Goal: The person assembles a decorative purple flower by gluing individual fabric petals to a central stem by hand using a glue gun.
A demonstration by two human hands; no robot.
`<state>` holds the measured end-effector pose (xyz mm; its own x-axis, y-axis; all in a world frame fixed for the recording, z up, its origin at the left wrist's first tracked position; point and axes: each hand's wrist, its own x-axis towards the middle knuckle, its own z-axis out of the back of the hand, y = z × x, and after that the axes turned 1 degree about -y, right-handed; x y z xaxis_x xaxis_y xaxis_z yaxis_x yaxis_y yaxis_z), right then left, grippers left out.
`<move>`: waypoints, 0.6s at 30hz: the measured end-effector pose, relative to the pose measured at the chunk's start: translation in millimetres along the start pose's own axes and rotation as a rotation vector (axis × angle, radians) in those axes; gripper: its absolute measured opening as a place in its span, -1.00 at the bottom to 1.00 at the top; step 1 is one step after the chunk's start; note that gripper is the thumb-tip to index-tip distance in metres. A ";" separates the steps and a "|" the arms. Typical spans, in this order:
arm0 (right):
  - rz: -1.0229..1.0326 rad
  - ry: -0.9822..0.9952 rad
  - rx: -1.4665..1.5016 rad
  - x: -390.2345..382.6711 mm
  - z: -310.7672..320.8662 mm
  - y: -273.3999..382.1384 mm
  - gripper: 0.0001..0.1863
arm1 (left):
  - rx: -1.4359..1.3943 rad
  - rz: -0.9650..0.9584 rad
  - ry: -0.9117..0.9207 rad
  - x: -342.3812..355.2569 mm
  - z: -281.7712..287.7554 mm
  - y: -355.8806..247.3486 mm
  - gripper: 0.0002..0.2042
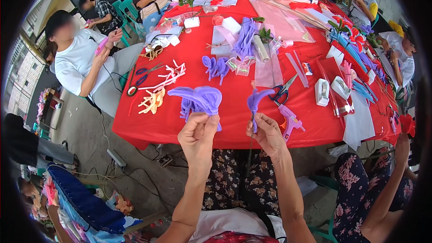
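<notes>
At the upper left of the frame, a seated person in a white T-shirt and black cap [69, 58] grips a slim pink object [101, 46] beside the long bench covered in red cloth [135, 126]. Near the bench's left edge lie a small black ring-shaped roll [132, 91] and a pair of scissors with dark blue handles [147, 73], and just right of these sit a tangle of pale pink fuzzy strips [173, 75] and, below it, a peach-coloured bunch [152, 102]. Left of centre, the left hand [200, 135] is raised with its thumb and fingers pinching the base of a purple flower-like piece with broad looped petals [204, 99], whose petals reach out to the left. More purple looped bundles [216, 67] lie on the cloth above it. Just right of centre, the right hand [266, 139] has its thumb and fingers closed around a slimmer purple piece on a thin dark stem [254, 103], well apart from the first. Beyond it to the right are open scissors with dark handles [285, 88], a pink glue gun [292, 121] and a white tape dispenser [321, 92]. At the right edge, another person's hand [402, 146] holds a red flower-shaped piece [407, 126].
</notes>
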<state>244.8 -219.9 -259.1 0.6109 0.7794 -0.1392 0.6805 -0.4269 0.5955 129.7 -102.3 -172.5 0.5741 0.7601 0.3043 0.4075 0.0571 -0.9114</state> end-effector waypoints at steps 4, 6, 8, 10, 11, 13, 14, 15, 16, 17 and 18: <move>-0.126 0.057 0.119 20.7 10.5 -18.1 -0.82 | 0.069 0.063 0.001 -2.1 16.2 3.3 -0.98; -0.173 0.054 0.172 32.4 19.0 -28.7 -0.81 | 0.100 0.078 -0.023 -3.5 20.0 4.8 -0.98; -0.205 0.029 0.175 42.7 26.4 -33.8 -0.80 | 0.080 0.087 -0.021 -4.3 18.1 4.3 -1.00; -0.191 -0.070 0.018 45.6 29.2 -33.8 -0.80 | 0.091 0.076 -0.009 -5.1 16.2 3.6 -0.98; -0.183 -0.115 -0.062 47.3 26.6 -33.9 -0.80 | 0.111 0.061 0.002 -5.3 15.7 3.1 -0.97; -0.136 -0.211 -0.232 44.2 16.5 -29.8 -0.81 | 0.148 0.020 0.034 -4.9 16.6 3.5 -0.94; -0.111 -0.260 -0.317 42.8 12.4 -28.6 -0.81 | 0.170 0.004 0.038 -4.9 17.6 3.4 -0.94; -0.034 -0.263 -0.589 43.9 15.6 -29.9 -0.81 | 0.191 -0.012 0.044 -5.2 17.9 2.4 -0.94; 0.053 -0.269 -0.860 43.7 21.0 -28.0 -0.81 | 0.207 -0.027 0.057 -5.5 15.6 1.4 -0.94; 0.143 -0.273 -1.130 42.6 25.3 -26.6 -0.80 | 0.195 -0.023 0.058 -6.3 12.2 -1.1 -0.94; 0.285 -0.291 -1.278 40.3 29.0 -25.9 -0.81 | 0.191 -0.025 0.054 -7.6 8.6 -1.9 -0.94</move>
<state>263.5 -190.7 -303.1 0.8392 0.5418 0.0456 -0.2393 0.2926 0.9258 118.5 -102.7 -175.5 0.6049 0.7213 0.3373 0.2828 0.2014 -0.9378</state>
